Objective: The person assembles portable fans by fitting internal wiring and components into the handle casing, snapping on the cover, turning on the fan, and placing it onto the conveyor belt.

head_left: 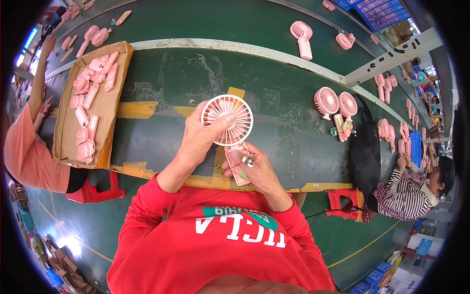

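A pink handheld fan [229, 119] with a round white-ribbed head is held over the dark green table [176, 93]. My left hand [200, 137] grips the fan's round head, thumb across the grille. My right hand [257, 169] holds the fan's open pink handle [236, 164] from below, with a small metal part and thin wires at my fingertips. My red sleeves come up from the lower edge.
A cardboard tray [112, 112] of pink handle parts lies at the left. Finished pink fans [302, 39] and a pair [337, 103] rest at the right. A person in orange sits at the left, a person in stripes at the right; red stools [95, 191] stand below.
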### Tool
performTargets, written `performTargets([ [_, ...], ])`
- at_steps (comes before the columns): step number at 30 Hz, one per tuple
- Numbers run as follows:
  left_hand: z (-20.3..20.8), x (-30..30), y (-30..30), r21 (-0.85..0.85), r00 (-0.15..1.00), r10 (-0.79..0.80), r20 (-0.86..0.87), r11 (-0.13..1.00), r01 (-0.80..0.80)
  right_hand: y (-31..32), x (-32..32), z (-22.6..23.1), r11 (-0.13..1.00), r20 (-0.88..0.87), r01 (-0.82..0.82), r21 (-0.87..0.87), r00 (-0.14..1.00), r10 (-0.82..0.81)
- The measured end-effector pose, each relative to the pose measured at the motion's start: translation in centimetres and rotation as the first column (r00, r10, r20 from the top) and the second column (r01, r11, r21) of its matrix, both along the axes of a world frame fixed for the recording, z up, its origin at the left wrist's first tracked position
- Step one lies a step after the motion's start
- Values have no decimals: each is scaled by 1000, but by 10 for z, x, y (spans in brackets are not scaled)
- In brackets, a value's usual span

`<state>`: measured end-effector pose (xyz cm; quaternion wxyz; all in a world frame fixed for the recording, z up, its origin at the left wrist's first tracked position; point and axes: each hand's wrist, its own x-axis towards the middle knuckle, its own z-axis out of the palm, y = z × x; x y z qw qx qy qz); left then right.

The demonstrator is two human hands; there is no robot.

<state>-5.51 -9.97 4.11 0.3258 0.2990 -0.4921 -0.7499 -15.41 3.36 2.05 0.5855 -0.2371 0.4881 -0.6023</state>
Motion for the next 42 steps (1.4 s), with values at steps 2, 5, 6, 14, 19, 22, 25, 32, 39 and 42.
performTargets([
  [2, -3, -1, 0, 9, 1000, -25, 18, 1000, 25, -1, -5, -1, 997, -84, -59, 43, 994, 63],
  [5, -4, -1, 0, -54, 998, -20, 66, 998, 23, 0, -8, -12, 999, -124, -32, -24, 992, 28],
  [6, -3, 0, 0, -505, 959, 184, 217, 862, -51, -2, -8, -12, 999, -120, -35, -18, 992, 33],
  [14, -22, -2, 30, -770, 942, -64, 329, 560, 307, -6, -24, -52, 983, -473, 107, 148, 881, -25],
  [19, -22, 1, 31, -412, 928, -163, 334, 860, 299, -11, -26, -46, 956, -171, 158, 249, 978, -117],
  [22, -29, 2, 31, -463, 935, -119, 333, 843, 273, -14, -24, -43, 950, -121, 195, 243, 978, -170],
  [25, -40, 3, 30, -706, 951, -15, 309, 666, 240, -13, -24, -40, 944, -127, 207, 258, 976, -179],
  [32, -35, 8, 19, -762, 907, 89, 411, 579, 289, -13, -23, -40, 970, 12, 87, 226, 996, -92],
  [39, -26, 10, 14, -563, 865, -55, 499, 738, 372, -7, -28, -30, 970, 253, 109, 219, 953, -165],
  [42, -29, 7, 14, -593, 855, -43, 517, 702, 394, -10, -29, -26, 962, 248, 111, 249, 953, -174],
])
